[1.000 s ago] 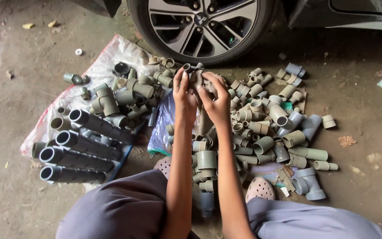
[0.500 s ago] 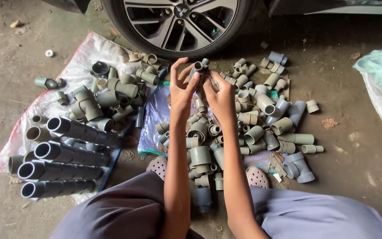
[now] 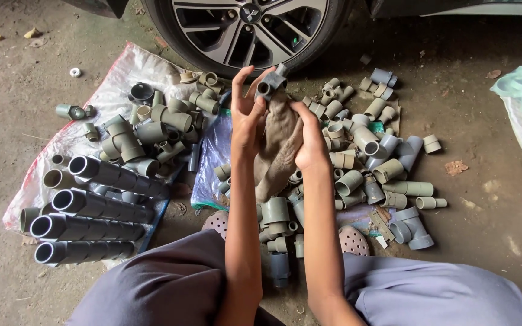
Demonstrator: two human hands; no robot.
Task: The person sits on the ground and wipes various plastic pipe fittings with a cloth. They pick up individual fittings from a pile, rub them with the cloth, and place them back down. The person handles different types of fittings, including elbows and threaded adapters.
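At the upper centre of the frame the left hand [image 3: 246,118] pinches a small grey pipe fitting [image 3: 271,83] at its fingertips, just above both palms, one open socket facing the camera. The right hand [image 3: 308,142] is closed on a brownish rag [image 3: 278,151] that hangs down between the two hands, touching the fitting's underside (the left is the nearer to the fitting). Loose fittings [image 3: 357,163] litter the floor; a white sack [image 3: 101,102] at left carries long dark pipes [image 3: 89,217] side by side.
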